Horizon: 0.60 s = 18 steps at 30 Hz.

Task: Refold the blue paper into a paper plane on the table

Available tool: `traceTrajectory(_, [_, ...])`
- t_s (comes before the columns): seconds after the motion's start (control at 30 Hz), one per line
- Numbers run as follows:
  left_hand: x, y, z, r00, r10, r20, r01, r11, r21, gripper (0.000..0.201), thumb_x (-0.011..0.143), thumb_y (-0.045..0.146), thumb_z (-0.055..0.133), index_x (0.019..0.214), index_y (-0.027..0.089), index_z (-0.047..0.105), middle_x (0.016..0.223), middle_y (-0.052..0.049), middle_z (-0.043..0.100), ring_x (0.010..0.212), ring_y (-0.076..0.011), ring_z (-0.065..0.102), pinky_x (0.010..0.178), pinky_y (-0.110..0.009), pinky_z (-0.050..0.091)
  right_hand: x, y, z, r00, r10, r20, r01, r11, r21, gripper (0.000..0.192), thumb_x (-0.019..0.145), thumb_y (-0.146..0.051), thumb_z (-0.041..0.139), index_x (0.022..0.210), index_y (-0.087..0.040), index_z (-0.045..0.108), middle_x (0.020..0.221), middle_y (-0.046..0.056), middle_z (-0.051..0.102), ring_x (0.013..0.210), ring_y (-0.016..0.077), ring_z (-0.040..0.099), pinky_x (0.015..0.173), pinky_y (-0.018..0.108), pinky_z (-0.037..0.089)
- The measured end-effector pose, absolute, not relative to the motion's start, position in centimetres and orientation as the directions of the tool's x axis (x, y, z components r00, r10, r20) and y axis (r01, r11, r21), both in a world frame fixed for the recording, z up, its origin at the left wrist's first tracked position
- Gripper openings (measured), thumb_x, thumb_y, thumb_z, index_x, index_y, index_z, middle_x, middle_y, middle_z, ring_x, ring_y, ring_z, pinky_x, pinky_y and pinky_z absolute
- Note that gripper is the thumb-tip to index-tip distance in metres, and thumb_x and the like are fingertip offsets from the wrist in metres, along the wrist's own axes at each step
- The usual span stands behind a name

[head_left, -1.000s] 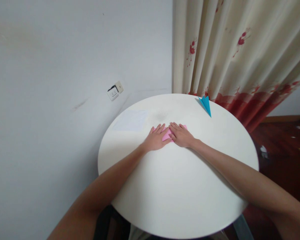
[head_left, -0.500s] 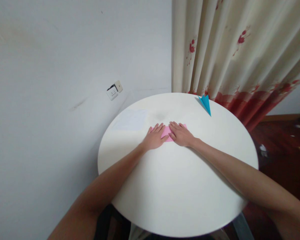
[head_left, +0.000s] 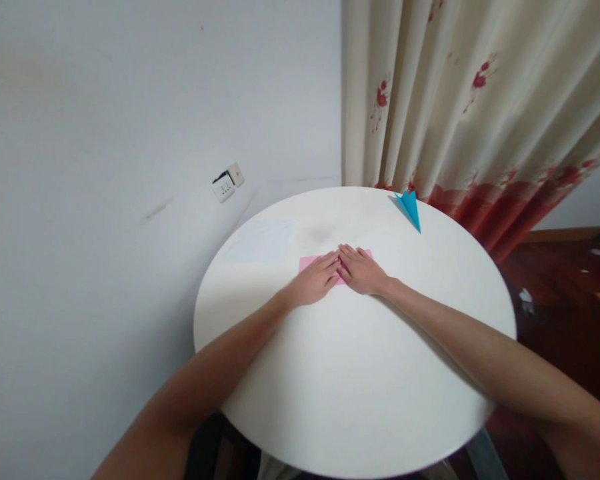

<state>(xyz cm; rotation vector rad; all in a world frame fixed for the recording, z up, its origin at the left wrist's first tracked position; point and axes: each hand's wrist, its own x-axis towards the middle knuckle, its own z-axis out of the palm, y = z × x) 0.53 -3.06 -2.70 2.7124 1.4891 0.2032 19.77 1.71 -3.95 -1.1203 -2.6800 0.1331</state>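
A pink sheet of paper (head_left: 307, 262), a narrow rectangle, lies flat on the round white table (head_left: 360, 373). My left hand (head_left: 314, 279) rests on its middle, palm down with fingers stretched out. Over the paper's right part lies my right hand (head_left: 363, 269), also flat and open. The fingertips of both hands meet near the middle of the sheet. Much of the paper is hidden under the hands; its left end and top right corner show.
A blue folded paper plane (head_left: 411, 211) sits at the table's far right edge. A thin white sheet (head_left: 261, 240) lies at the far left. Beyond stand a wall with a socket (head_left: 224, 189) and a patterned curtain (head_left: 445, 100).
My left hand has slid to the right along the pink paper, up to my right hand, uncovering the sheet's left end. The right hand has stayed in place.
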Motion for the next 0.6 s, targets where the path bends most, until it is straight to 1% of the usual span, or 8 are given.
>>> traceTrajectory(0.07, [0.7, -2.9, -2.8, 0.552, 0.828, 0.099, 0.814, -0.561, 0.150, 0.056, 0.106, 0.040, 0.028, 0.154, 0.012, 0.034, 0.165, -0.013, 0.027, 0.154, -0.0179, 0.019, 0.125, -0.036, 0.019, 19.7, 1.7, -3.9, -0.673, 0.718, 0.177, 0.694, 0.696, -0.185, 0.061, 0.105, -0.038, 0.025, 0.154, -0.003, 0.035, 0.162, 0.019, 0.031, 0.151, 0.0270, 0.026, 0.122, 0.047, 0.023])
traceTrajectory(0.2, [0.6, -2.7, -3.1, 0.520, 0.851, 0.071, 0.830, -0.523, 0.194, 0.058, 0.105, 0.042, 0.031, 0.155, 0.012, 0.033, 0.164, -0.013, 0.027, 0.155, -0.0202, 0.018, 0.125, -0.039, 0.018, 19.7, 1.7, -3.9, -0.667, 0.726, 0.166, 0.692, 0.687, -0.222, 0.060, 0.105, -0.037, 0.025, 0.154, -0.003, 0.034, 0.162, 0.019, 0.032, 0.152, 0.0263, 0.026, 0.123, 0.046, 0.023])
traceTrajectory(0.33, [0.3, -2.5, -3.3, 0.523, 0.849, 0.073, 0.821, -0.525, 0.222, 0.060, 0.105, 0.044, 0.031, 0.158, 0.014, 0.027, 0.165, -0.010, 0.026, 0.155, -0.0199, 0.018, 0.125, -0.038, 0.018, 19.9, 2.0, -3.6, -0.646, 0.744, 0.170, 0.700, 0.666, -0.257, 0.056, 0.105, -0.033, 0.028, 0.152, -0.006, 0.038, 0.160, 0.018, 0.036, 0.150, 0.0262, 0.030, 0.121, 0.046, 0.025])
traceTrajectory(0.4, [0.2, -2.5, -3.3, 0.523, 0.850, 0.071, 0.821, -0.524, 0.227, 0.060, 0.105, 0.045, 0.030, 0.158, 0.016, 0.028, 0.165, -0.009, 0.028, 0.155, -0.0196, 0.018, 0.126, -0.038, 0.017, 20.2, 2.3, -3.4, -0.637, 0.751, 0.174, 0.705, 0.659, -0.263, 0.052, 0.104, -0.032, 0.031, 0.149, -0.007, 0.042, 0.159, 0.019, 0.038, 0.149, 0.0266, 0.032, 0.120, 0.047, 0.027])
traceTrajectory(0.5, [0.2, -2.6, -3.1, 0.526, 0.848, 0.064, 0.820, -0.526, 0.225, 0.059, 0.105, 0.044, 0.030, 0.157, 0.016, 0.031, 0.164, -0.009, 0.030, 0.154, -0.0197, 0.019, 0.126, -0.038, 0.015, 21.1, 3.1, -3.0, -0.619, 0.762, 0.190, 0.718, 0.647, -0.258, 0.042, 0.103, -0.031, 0.040, 0.137, -0.011, 0.054, 0.154, 0.018, 0.046, 0.145, 0.0280, 0.038, 0.116, 0.048, 0.031])
traceTrajectory(0.6, [0.3, -2.8, -2.8, 0.527, 0.848, 0.049, 0.823, -0.524, 0.218, 0.056, 0.105, 0.043, 0.030, 0.156, 0.019, 0.033, 0.165, -0.007, 0.027, 0.154, -0.0200, 0.019, 0.126, -0.039, 0.016, 22.4, 4.2, -2.7, -0.585, 0.787, 0.195, 0.741, 0.617, -0.265, 0.031, 0.100, -0.032, 0.047, 0.120, -0.015, 0.065, 0.144, 0.016, 0.057, 0.135, 0.0278, 0.050, 0.111, 0.044, 0.038])
